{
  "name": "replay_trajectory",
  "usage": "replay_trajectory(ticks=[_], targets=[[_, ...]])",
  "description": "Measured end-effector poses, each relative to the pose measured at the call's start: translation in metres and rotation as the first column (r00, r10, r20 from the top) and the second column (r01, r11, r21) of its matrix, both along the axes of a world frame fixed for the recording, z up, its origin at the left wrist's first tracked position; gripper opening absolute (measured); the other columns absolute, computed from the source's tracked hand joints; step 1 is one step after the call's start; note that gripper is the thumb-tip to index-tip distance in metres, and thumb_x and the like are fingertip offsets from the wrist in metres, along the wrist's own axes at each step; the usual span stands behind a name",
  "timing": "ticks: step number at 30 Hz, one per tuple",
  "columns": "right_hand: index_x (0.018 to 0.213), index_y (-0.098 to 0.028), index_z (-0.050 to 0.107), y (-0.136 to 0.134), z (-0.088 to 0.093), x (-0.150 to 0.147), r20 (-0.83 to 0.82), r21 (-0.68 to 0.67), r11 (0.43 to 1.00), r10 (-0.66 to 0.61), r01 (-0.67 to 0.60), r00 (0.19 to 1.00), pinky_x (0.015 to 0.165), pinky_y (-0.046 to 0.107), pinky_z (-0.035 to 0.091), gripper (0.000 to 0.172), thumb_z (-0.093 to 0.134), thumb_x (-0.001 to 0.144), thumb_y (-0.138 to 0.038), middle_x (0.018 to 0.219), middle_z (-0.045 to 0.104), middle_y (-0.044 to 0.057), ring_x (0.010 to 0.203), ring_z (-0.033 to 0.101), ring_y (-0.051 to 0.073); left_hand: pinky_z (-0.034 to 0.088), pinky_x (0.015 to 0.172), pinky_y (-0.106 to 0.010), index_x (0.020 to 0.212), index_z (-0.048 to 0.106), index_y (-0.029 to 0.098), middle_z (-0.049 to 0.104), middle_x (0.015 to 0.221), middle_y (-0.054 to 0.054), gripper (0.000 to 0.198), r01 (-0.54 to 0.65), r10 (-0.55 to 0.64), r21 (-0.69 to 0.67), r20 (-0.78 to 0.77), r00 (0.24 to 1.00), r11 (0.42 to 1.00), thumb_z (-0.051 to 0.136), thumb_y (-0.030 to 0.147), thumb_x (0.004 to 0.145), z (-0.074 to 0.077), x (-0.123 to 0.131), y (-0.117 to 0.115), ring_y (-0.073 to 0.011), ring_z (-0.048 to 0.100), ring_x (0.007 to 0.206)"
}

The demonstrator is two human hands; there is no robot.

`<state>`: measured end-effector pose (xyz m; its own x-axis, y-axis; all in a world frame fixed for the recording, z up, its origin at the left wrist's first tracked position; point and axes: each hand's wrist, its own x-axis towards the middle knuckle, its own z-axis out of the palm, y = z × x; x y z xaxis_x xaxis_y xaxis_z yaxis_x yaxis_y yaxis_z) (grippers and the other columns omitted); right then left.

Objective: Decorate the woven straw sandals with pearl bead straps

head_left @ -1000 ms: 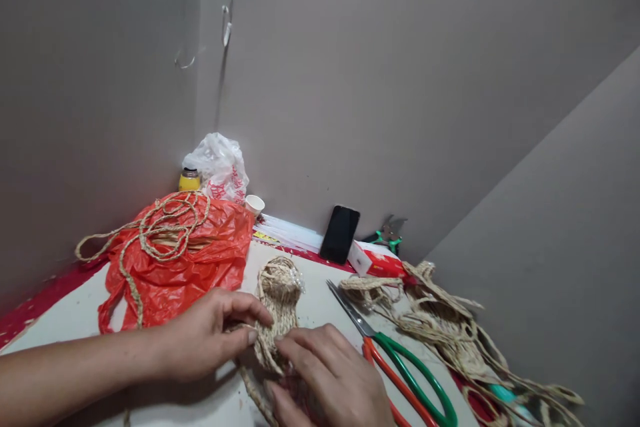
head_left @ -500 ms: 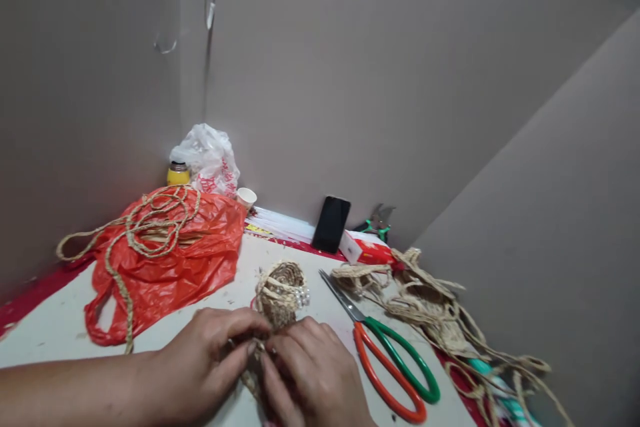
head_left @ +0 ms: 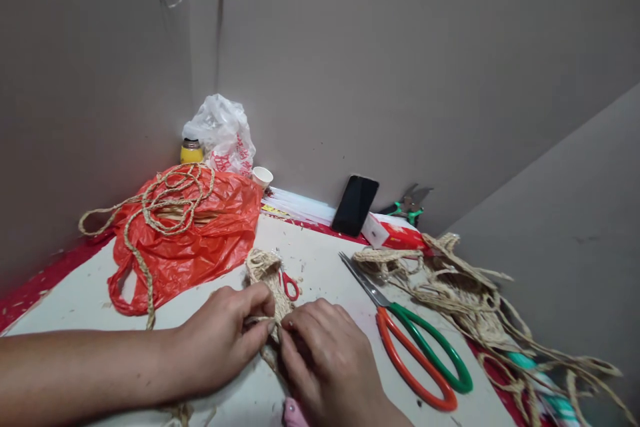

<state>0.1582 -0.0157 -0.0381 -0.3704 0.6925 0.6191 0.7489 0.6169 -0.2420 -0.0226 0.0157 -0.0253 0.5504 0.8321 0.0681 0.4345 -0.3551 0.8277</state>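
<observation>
- One woven straw piece [head_left: 265, 267], front and centre on the pale tabletop [head_left: 320, 273]: call that the middle of the dial. Its near end disappears among fingers.
- At eight o'clock, the left hand [head_left: 227, 333]: thumb and forefinger pinched together on a pale strand [head_left: 261, 318], probably to keep it under control.
- Over at four, the right hand [head_left: 335, 353]: fingers bent, tips pressed in against the piece, gripping its edge by the look of it, likely to steady the work. Thumb contact is hard to make out.
- Small red ring handle [head_left: 291, 285] just beside the piece at three o'clock; what it belongs to is hidden.
- Further out, between three and four, big scissors [head_left: 384, 303] lie on their own, tips away, handles near the right hand, handy for a quick grab, I'd judge.
- Ten o'clock: braided cord [head_left: 149, 300] looped over a red plastic bag [head_left: 225, 240], perhaps so its coils stay gathered off to one side.
- Three o'clock, a loose straw heap [head_left: 465, 300], well apart from the hands.
- Two o'clock brings a phone [head_left: 355, 205] tilted up, seemingly propped for viewing, with green-handled pliers [head_left: 414, 200] beyond.
- Twelve o'clock, at the rear: a white cup [head_left: 263, 177].
</observation>
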Motion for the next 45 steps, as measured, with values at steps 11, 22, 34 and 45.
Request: replay_trajectory(ticks=[11,22,34,45], targets=[[0.072,-0.018,0.057,0.003,-0.002,-0.002,0.002,-0.056,0.998,0.0,0.0,1.0,0.059,0.029,0.032,0.016,0.051,0.087,-0.014,0.064,0.059,0.002,0.062,0.051,0.017,0.031,0.05,-0.018,0.067,0.06,0.015,0.048,0.055,0.007,0.01,-0.008,0.066,-0.351,0.153,0.986,0.936,0.052,0.009,0.068,0.002,0.003,0.007,-0.0074,0.04,0.053],[0.097,-0.018,0.062,-0.001,0.065,0.061,0.153,-0.024,0.982,-0.181,0.187,0.972,0.072,0.035,0.052,0.018,0.05,0.09,-0.029,0.091,0.071,0.01,0.082,0.067,0.022,0.033,0.038,-0.015,0.076,0.059,0.014,0.062,0.06,0.001,0.017,0.024,0.172,-0.53,0.317,0.933,0.848,0.061,0.031,0.077,-0.009,-0.006,0.016,-0.0042,0.044,0.038],[0.114,-0.011,0.06,-0.012,0.006,0.153,0.665,-0.461,0.491,-0.362,0.74,0.654,0.078,0.036,0.049,0.04,0.05,0.077,-0.023,0.114,0.067,0.019,0.098,0.066,0.031,0.032,0.032,-0.014,0.07,0.056,0.014,0.068,0.06,-0.003,0.019,0.065,0.306,-0.704,0.387,0.87,0.707,0.066,0.029,0.068,0.001,-0.01,0.022,-0.0037,0.043,0.033],[0.075,-0.024,0.068,-0.032,0.008,0.179,0.438,-0.591,0.484,-0.479,0.645,0.761,0.066,0.035,0.052,0.019,0.059,0.071,-0.039,0.079,0.076,0.011,0.081,0.07,0.033,0.036,0.039,-0.015,0.062,0.062,0.011,0.063,0.055,-0.001,0.015,0.029,0.423,-0.76,0.391,0.817,0.649,0.07,0.024,0.061,0.019,-0.012,0.027,-0.0042,0.048,0.038]])
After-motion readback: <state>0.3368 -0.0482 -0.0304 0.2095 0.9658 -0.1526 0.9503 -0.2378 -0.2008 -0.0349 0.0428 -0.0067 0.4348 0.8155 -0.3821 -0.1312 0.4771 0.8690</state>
